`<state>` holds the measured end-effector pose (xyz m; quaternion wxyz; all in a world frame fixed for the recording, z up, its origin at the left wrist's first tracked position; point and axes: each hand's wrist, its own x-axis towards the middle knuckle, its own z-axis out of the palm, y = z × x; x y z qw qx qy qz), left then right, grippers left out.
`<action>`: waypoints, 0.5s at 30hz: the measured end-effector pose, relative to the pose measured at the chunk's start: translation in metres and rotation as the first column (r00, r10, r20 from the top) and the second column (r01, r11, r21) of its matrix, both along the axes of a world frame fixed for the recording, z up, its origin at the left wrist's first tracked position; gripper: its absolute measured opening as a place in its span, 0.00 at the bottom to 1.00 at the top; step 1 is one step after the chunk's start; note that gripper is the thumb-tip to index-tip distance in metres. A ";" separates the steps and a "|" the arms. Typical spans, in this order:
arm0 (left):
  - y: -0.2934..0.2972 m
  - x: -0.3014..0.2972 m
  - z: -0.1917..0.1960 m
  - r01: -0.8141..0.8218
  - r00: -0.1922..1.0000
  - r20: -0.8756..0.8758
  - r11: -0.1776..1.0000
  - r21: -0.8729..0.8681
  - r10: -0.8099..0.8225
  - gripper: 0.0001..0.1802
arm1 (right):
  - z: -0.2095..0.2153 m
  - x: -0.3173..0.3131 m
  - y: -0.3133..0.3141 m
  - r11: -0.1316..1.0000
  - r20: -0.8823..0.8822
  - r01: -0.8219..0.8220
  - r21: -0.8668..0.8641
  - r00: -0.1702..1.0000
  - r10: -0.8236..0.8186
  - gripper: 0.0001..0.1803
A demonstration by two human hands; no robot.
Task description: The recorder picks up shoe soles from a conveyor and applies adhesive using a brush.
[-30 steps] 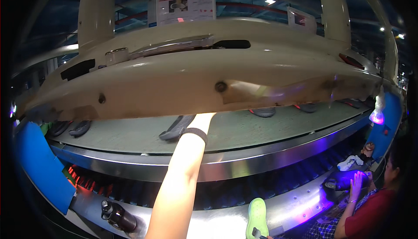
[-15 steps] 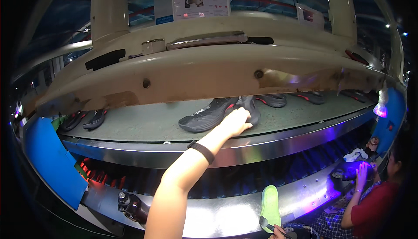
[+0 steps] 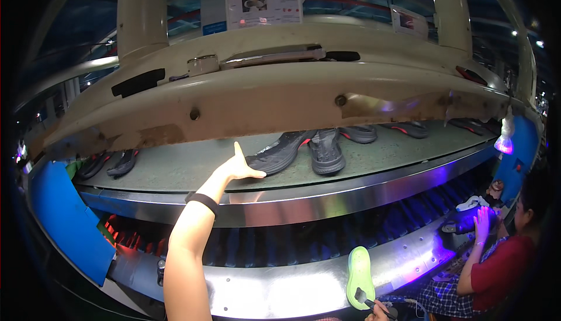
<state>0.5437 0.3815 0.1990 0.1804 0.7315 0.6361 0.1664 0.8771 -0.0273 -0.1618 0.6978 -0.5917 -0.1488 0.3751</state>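
My left hand, with a black band on the wrist, reaches over the grey belt with thumb and finger spread apart. Its thumb is at the toe of a dark grey shoe. Just right of that one stands a second dark shoe, toe toward me, with no hand on it. At the lower edge my right hand is closed around a brush with a dark handle. The brush head overlaps the lower end of a lime-green sole; what supports the sole is hidden.
More dark shoes rest on the belt at left and right. A cream machine hood hangs low over the belt. A steel rail edges it. At right, a co-worker in a red sleeve handles a dark shoe.
My left hand has let go of the right-hand shoe and moved left to the neighbouring shoe's toe. That right-hand shoe now shows whole below the hood. My right hand still holds the brush.
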 end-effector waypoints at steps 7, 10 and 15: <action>-0.001 0.024 -0.002 -0.174 0.975 -0.114 0.976 0.131 0.189 0.70 | -0.008 0.001 0.002 1.000 -0.031 0.030 -0.007 0.999 -0.030 0.05; -0.006 0.046 0.001 -0.223 0.954 -0.167 0.962 0.155 0.248 0.62 | 0.007 -0.001 0.000 0.999 -0.096 -0.018 0.035 0.995 0.021 0.05; -0.005 0.098 0.010 -0.230 0.942 -0.199 0.953 0.195 0.269 0.57 | -0.001 0.001 0.007 0.997 0.138 0.021 0.072 0.990 -0.031 0.06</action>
